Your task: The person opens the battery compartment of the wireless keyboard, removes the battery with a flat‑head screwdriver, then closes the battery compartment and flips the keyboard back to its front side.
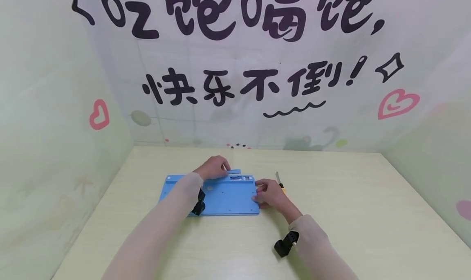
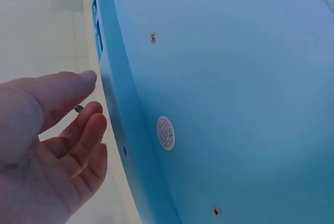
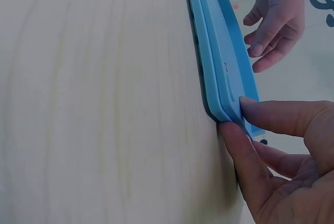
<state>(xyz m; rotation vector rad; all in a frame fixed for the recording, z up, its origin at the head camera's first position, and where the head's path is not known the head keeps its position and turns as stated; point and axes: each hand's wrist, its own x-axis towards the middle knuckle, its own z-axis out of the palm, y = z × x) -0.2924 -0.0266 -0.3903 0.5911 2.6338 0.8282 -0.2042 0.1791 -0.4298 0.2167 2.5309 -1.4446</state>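
Note:
A blue keyboard [image 1: 220,198] lies face down on the table, its back with screws and a round sticker [image 2: 166,133] turned up. Near its far right corner the battery compartment is uncovered, and a battery [image 1: 235,178] shows inside. The small blue battery cover [image 1: 234,171] lies just beyond the far edge, at the left fingertips. My left hand [image 1: 215,167] is over that edge; in the left wrist view its thumb and loosely bent fingers are apart with nothing between them. My right hand [image 1: 270,193] pinches the keyboard's right edge between thumb and fingers.
A screwdriver [image 1: 278,178] with a yellow and black handle lies just right of the keyboard, partly hidden behind the right hand. The pale wooden table [image 1: 349,206] meets a printed cloth backdrop [image 1: 235,124] at the back, with cloth walls on both sides.

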